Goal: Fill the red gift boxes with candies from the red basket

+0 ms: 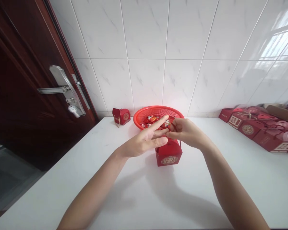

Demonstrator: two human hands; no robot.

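A small red box (169,156) with a gold round emblem hangs or stands below my hands, in front of a red plastic basket (140,116) holding red-wrapped pieces. My right hand (186,131) pinches the box's dark red cord at its upper side. Across from it, my left hand (146,140) has its fingers spread, near the cord above the box. Whether the left fingertips touch the cord cannot be made out. My hands partly hide the box top and the basket's front.
Another red box (121,116) with a beige cord stands at the back left. Several red gift boxes (261,129) line the right side of the white table (124,198). A tiled wall (146,76) rises behind; a dark red door (21,76) is at the left.
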